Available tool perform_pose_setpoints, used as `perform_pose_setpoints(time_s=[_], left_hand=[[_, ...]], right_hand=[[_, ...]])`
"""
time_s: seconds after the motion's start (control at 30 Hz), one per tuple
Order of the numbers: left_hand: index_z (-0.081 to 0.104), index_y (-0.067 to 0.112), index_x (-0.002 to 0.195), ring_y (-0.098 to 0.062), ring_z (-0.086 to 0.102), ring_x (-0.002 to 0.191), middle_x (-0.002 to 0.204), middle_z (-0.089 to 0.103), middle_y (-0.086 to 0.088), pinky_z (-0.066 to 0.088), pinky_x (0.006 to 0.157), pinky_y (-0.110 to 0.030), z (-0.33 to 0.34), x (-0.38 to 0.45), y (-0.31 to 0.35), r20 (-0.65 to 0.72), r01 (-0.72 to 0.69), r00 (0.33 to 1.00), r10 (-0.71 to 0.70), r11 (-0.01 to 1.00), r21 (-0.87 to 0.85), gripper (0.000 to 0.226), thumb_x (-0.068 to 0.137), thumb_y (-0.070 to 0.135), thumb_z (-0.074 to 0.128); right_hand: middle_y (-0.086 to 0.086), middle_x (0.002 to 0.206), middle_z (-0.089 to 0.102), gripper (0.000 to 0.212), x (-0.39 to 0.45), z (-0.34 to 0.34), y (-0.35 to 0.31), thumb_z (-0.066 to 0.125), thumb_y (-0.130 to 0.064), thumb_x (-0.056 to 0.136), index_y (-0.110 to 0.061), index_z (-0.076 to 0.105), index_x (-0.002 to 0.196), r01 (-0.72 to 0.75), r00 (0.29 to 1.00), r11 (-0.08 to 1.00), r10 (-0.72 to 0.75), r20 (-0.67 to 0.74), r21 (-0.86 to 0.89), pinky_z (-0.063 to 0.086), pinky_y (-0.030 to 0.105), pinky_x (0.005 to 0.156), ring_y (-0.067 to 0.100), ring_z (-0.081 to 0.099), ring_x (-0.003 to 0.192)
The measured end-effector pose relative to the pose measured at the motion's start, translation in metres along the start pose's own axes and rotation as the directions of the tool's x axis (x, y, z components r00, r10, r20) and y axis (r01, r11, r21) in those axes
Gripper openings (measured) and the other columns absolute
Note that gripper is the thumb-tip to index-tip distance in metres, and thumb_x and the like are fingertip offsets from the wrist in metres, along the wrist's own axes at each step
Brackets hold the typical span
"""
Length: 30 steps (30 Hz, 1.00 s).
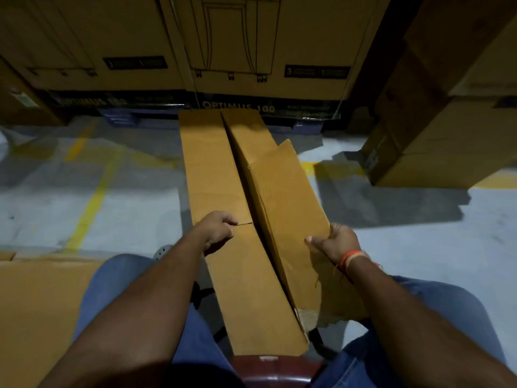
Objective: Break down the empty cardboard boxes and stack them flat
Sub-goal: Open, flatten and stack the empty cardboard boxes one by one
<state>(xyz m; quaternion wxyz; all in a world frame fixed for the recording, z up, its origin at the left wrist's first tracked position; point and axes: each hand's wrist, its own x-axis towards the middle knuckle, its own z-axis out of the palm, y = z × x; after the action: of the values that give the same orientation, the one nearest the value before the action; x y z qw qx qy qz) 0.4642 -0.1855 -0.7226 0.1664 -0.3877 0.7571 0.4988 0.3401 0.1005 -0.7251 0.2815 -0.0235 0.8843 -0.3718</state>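
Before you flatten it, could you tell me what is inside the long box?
Only a dark gap shows between the flaps of the long box; its inside is covered. The hands, left and right, grip the flaps.

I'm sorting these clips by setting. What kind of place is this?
Probably a warehouse or stockroom: large printed cartons stacked along the far side, more big boxes at right, and a concrete floor with painted yellow lines. A long cardboard box lies across the person's lap.
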Motion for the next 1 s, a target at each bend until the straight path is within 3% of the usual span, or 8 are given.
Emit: perform_pose_setpoints(time_s=[0.1, 0.2, 0.33, 0.43, 0.53, 0.6, 0.77, 1.0], left_hand=[[0.067, 0.007, 0.109, -0.035, 0.064, 0.101, 0.099, 0.064, -0.017, 0.048, 0.073, -0.032, -0.015, -0.015, 0.020, -0.044, 0.025, 0.999, -0.014, 0.964, 0.265, 0.022, 0.088, 0.011, 0.073], [0.071, 0.004, 0.087, -0.029, 0.067, 0.085, 0.085, 0.068, -0.013, 0.050, 0.066, -0.032, -0.026, -0.027, 0.023, -0.140, 0.132, 0.987, -0.085, 0.921, 0.367, 0.014, 0.084, 0.017, 0.076], [0.064, 0.003, 0.103, -0.026, 0.062, 0.086, 0.091, 0.063, -0.012, 0.057, 0.080, -0.036, -0.025, -0.032, 0.004, -0.236, 0.253, 0.935, -0.265, 0.964, -0.080, 0.028, 0.080, 0.005, 0.081], [0.051, -0.011, 0.093, -0.026, 0.060, 0.081, 0.086, 0.058, -0.014, 0.052, 0.078, -0.036, -0.011, -0.043, 0.002, -0.206, 0.230, 0.916, -0.343, 0.873, -0.431, 0.021, 0.089, -0.007, 0.071], [0.024, -0.005, 0.147, -0.024, 0.054, 0.086, 0.120, 0.056, -0.019, 0.049, 0.079, -0.033, 0.002, -0.046, 0.000, -0.234, 0.148, 0.908, -0.348, 0.788, -0.598, 0.069, 0.092, -0.008, 0.065], [0.007, 0.011, 0.158, -0.029, 0.057, 0.101, 0.139, 0.050, -0.019, 0.055, 0.079, -0.039, 0.007, -0.037, -0.006, -0.266, 0.065, 0.914, -0.307, 0.757, -0.650, 0.091, 0.091, -0.009, 0.064], [0.022, 0.025, 0.155, -0.038, 0.060, 0.114, 0.139, 0.053, -0.016, 0.060, 0.079, -0.057, 0.011, -0.022, -0.009, -0.242, -0.034, 0.942, -0.232, 0.651, -0.759, 0.087, 0.088, -0.013, 0.064], [0.050, 0.018, 0.146, -0.030, 0.066, 0.114, 0.132, 0.065, -0.012, 0.060, 0.073, -0.039, 0.025, -0.012, 0.014, -0.083, -0.085, 0.996, 0.029, 0.539, -0.838, 0.052, 0.103, -0.010, 0.040]], right_hand=[[-0.001, 0.090, 0.075, 0.023, -0.010, -0.001, -0.005, 0.085, -0.032, 0.080, -0.022, 0.069, 0.093, 0.035, 0.997, 0.997, -0.039, -0.063, -0.066, 0.059, 0.041, 0.088, 0.021, 0.071, 0.085], [0.001, 0.089, 0.073, 0.023, -0.021, 0.002, -0.015, 0.082, -0.035, 0.083, -0.021, 0.066, 0.091, 0.042, 0.993, 0.988, -0.058, -0.103, -0.152, 0.057, 0.039, 0.085, 0.023, 0.068, 0.086], [0.004, 0.086, 0.073, 0.028, -0.032, 0.008, -0.024, 0.082, -0.038, 0.082, -0.015, 0.068, 0.091, 0.058, 0.990, 0.975, -0.084, -0.112, -0.214, 0.058, 0.043, 0.083, 0.026, 0.068, 0.084], [0.003, 0.088, 0.073, 0.027, -0.037, 0.008, -0.028, 0.080, -0.037, 0.084, -0.017, 0.067, 0.094, 0.078, 0.989, 0.972, -0.103, -0.104, -0.220, 0.058, 0.043, 0.084, 0.025, 0.068, 0.085], [0.002, 0.089, 0.073, 0.026, -0.041, 0.007, -0.030, 0.080, -0.036, 0.085, -0.018, 0.069, 0.100, 0.091, 0.987, 0.971, -0.118, -0.109, -0.220, 0.058, 0.041, 0.084, 0.024, 0.068, 0.087], [0.002, 0.092, 0.074, 0.028, -0.042, 0.007, -0.031, 0.079, -0.035, 0.086, -0.017, 0.070, 0.104, 0.101, 0.985, 0.971, -0.128, -0.114, -0.218, 0.058, 0.039, 0.085, 0.025, 0.068, 0.090], [0.011, 0.113, 0.072, 0.042, -0.041, 0.004, -0.038, 0.073, -0.036, 0.092, -0.009, 0.066, 0.123, 0.127, 0.971, 0.928, -0.189, -0.147, -0.351, 0.050, 0.032, 0.085, 0.031, 0.066, 0.106], [0.009, 0.108, 0.073, 0.028, -0.039, 0.001, -0.053, 0.063, -0.033, 0.097, -0.014, 0.065, 0.118, 0.168, 0.956, 0.835, -0.267, -0.119, -0.524, 0.055, 0.037, 0.086, 0.030, 0.068, 0.101]])
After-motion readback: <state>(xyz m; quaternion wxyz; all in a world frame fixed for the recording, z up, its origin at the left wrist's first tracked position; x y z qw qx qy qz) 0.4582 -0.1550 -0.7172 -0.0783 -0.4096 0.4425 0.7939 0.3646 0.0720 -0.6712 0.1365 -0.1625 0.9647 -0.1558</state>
